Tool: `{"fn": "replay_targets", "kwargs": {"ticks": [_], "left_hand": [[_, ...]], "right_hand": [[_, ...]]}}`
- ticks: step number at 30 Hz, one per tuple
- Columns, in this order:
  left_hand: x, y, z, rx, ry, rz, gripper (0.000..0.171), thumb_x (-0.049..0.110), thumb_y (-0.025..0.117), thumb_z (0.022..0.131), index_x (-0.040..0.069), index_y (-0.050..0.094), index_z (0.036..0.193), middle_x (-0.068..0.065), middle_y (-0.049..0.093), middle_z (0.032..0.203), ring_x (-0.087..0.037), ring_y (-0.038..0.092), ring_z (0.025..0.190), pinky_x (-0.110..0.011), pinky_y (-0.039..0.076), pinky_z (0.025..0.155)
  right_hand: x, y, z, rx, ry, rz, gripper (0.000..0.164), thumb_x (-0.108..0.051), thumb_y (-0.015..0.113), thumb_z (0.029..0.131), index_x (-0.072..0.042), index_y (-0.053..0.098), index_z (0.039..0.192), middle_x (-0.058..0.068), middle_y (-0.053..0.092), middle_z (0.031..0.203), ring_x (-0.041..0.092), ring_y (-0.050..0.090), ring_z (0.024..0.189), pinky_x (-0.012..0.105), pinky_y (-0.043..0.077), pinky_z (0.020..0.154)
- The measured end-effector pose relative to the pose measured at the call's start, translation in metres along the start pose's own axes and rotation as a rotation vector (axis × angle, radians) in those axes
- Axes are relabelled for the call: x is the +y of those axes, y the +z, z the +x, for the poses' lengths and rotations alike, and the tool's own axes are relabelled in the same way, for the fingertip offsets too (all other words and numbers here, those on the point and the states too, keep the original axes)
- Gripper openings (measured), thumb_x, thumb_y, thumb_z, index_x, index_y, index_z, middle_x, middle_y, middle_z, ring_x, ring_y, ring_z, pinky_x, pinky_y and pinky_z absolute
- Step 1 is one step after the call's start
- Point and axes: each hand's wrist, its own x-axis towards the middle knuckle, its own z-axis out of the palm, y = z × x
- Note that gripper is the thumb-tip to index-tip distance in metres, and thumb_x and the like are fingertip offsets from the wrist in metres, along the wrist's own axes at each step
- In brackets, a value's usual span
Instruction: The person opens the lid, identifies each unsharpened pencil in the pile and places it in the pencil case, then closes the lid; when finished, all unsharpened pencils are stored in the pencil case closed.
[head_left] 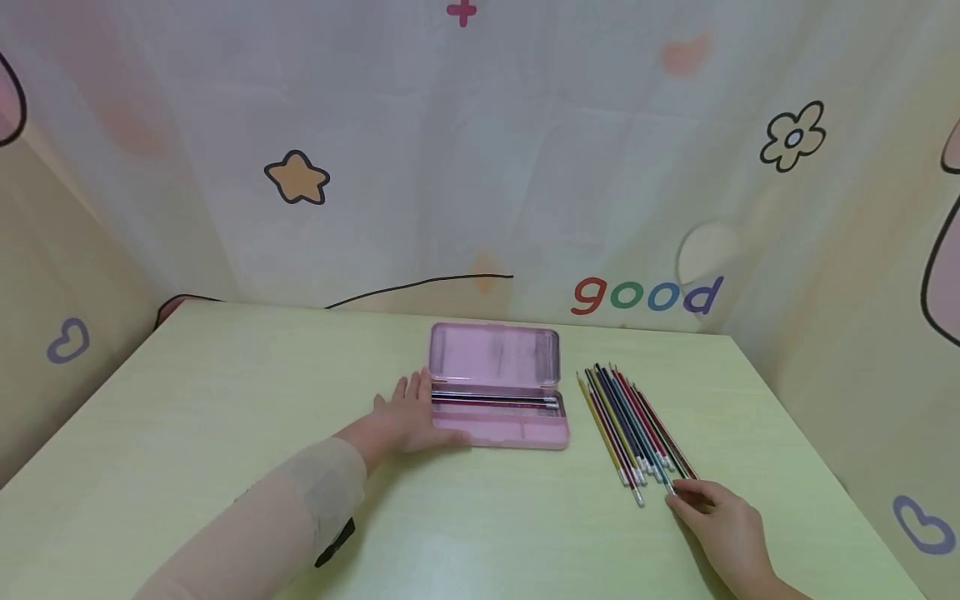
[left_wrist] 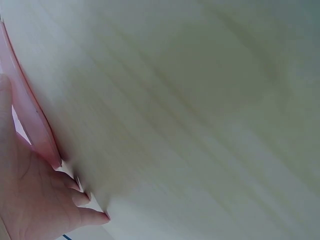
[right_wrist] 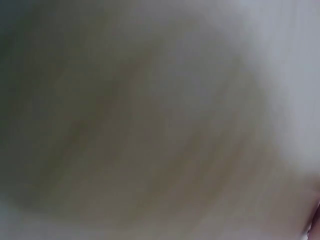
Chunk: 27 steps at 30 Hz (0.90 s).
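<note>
A pink pencil case [head_left: 504,432] lies with its lid raised at the back middle of the table. A few pencils [head_left: 491,401] lie lengthwise in its rear part. Against the case's left end rests my left hand [head_left: 408,423], fingers extended and thumb along the front edge; the left wrist view shows that hand [left_wrist: 37,200] beside the case's pink side [left_wrist: 30,112]. To the right, a bunch of striped and coloured pencils [head_left: 618,421] is spread in a loose row. My right hand [head_left: 726,527] pinches a teal pencil [head_left: 665,478] near its eraser end, at the bunch's near side.
The pale wooden table [head_left: 480,525] runs back to a printed curtain [head_left: 420,192], which also hangs along both sides. In the right wrist view the tabletop [right_wrist: 165,125] is blurred and shaded, with only a bit of the hand at the lower right edge.
</note>
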Motion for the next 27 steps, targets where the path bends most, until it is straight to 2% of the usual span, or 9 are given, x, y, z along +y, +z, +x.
{"fn": "replay_targets", "kwargs": {"ticks": [3, 7, 12, 15, 19, 21, 23, 27], "left_hand": [[0.0, -0.001, 0.0, 0.003, -0.002, -0.011, 0.124, 0.078, 0.053, 0.071, -0.002, -0.003, 0.147, -0.021, 0.006, 0.153, -0.039, 0.004, 0.139, -0.063, 0.011, 0.104], [-0.001, -0.001, 0.0, 0.002, -0.009, -0.007, 0.123, 0.078, 0.052, 0.071, -0.002, -0.003, 0.147, -0.021, 0.006, 0.154, -0.039, 0.004, 0.14, -0.063, 0.011, 0.105], [-0.001, 0.0, 0.0, 0.0, -0.009, 0.006, 0.123, 0.079, 0.051, 0.071, -0.001, -0.003, 0.148, -0.02, 0.006, 0.154, -0.038, 0.004, 0.14, -0.063, 0.011, 0.105], [0.0, 0.0, 0.0, 0.005, -0.009, 0.002, 0.123, 0.078, 0.051, 0.071, -0.001, -0.002, 0.148, -0.02, 0.006, 0.154, -0.038, 0.005, 0.14, -0.063, 0.012, 0.104], [0.001, -0.001, -0.002, 0.001, -0.012, -0.009, 0.123, 0.078, 0.052, 0.071, -0.001, -0.003, 0.148, -0.02, 0.006, 0.154, -0.038, 0.004, 0.14, -0.063, 0.011, 0.105], [0.001, 0.0, -0.003, -0.002, -0.012, -0.008, 0.123, 0.078, 0.052, 0.07, -0.001, -0.003, 0.148, -0.02, 0.006, 0.154, -0.038, 0.004, 0.14, -0.063, 0.011, 0.105], [0.001, 0.0, -0.003, -0.004, -0.011, -0.008, 0.123, 0.078, 0.052, 0.07, -0.001, -0.003, 0.148, -0.02, 0.006, 0.154, -0.038, 0.004, 0.14, -0.063, 0.011, 0.105], [0.001, -0.001, -0.004, -0.006, -0.014, -0.009, 0.123, 0.078, 0.052, 0.071, -0.001, -0.003, 0.148, -0.02, 0.007, 0.154, -0.038, 0.004, 0.14, -0.063, 0.011, 0.105]], "right_hand": [[-0.003, -0.001, 0.005, -0.022, 0.021, -0.002, 0.024, -0.016, 0.07, 0.083, 0.002, 0.069, 0.1, 0.013, 0.069, 0.09, 0.029, 0.062, 0.087, 0.047, 0.047, 0.08], [-0.006, -0.005, 0.007, -0.027, 0.076, 0.041, 0.024, -0.017, 0.068, 0.085, 0.0, 0.069, 0.101, 0.01, 0.069, 0.091, 0.022, 0.061, 0.083, 0.031, 0.048, 0.072], [-0.007, -0.014, 0.009, -0.032, 0.193, 0.2, 0.031, -0.019, 0.066, 0.087, 0.005, 0.065, 0.107, 0.011, 0.068, 0.097, 0.002, 0.058, 0.073, 0.018, 0.048, 0.06], [-0.008, -0.019, 0.014, 0.003, 0.226, 0.26, 0.034, -0.021, 0.067, 0.087, 0.005, 0.065, 0.109, 0.011, 0.068, 0.1, -0.007, 0.057, 0.071, 0.015, 0.048, 0.062], [-0.008, -0.03, 0.022, 0.03, 0.257, 0.285, 0.04, -0.031, 0.067, 0.087, 0.002, 0.066, 0.11, -0.002, 0.069, 0.094, -0.012, 0.054, 0.071, 0.015, 0.045, 0.061], [-0.009, -0.037, 0.025, 0.039, 0.276, 0.307, 0.04, -0.036, 0.066, 0.086, -0.002, 0.067, 0.108, -0.013, 0.068, 0.088, -0.014, 0.054, 0.071, 0.015, 0.043, 0.061], [-0.01, -0.043, 0.028, 0.068, 0.278, 0.35, 0.036, -0.037, 0.067, 0.086, -0.006, 0.07, 0.104, -0.022, 0.065, 0.08, -0.012, 0.056, 0.07, 0.016, 0.043, 0.06], [-0.011, -0.049, 0.033, 0.109, 0.272, 0.457, 0.022, -0.035, 0.068, 0.085, -0.017, 0.074, 0.095, -0.025, 0.065, 0.075, -0.011, 0.059, 0.07, 0.012, 0.042, 0.061]]}}
